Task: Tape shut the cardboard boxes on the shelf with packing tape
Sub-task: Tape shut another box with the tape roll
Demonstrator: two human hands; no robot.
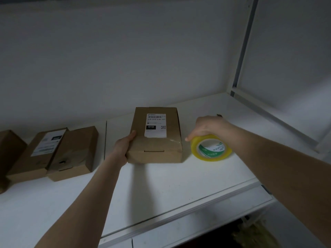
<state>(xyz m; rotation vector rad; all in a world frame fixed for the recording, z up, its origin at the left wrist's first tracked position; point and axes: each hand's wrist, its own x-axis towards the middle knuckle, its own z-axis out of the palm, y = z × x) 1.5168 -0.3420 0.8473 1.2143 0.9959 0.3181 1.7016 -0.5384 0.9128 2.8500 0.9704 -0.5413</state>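
A brown cardboard box [157,140] with a white shipping label lies flat on the white shelf [161,185], near its middle. A strip of clear tape crosses its near right corner. My left hand [123,147] grips the box's near left corner, thumb on top. To the right of the box a roll of yellowish packing tape [211,147] with a green and white core leans on the shelf. My right hand [207,127] holds the roll from above, fingers curled over its top edge.
Three more cardboard boxes lie at the left: a plain one [75,153], a labelled one [35,154] beside it, and a third [9,151] cut off by the frame edge. A white metal upright [245,43] and a slanted brace stand at the right.
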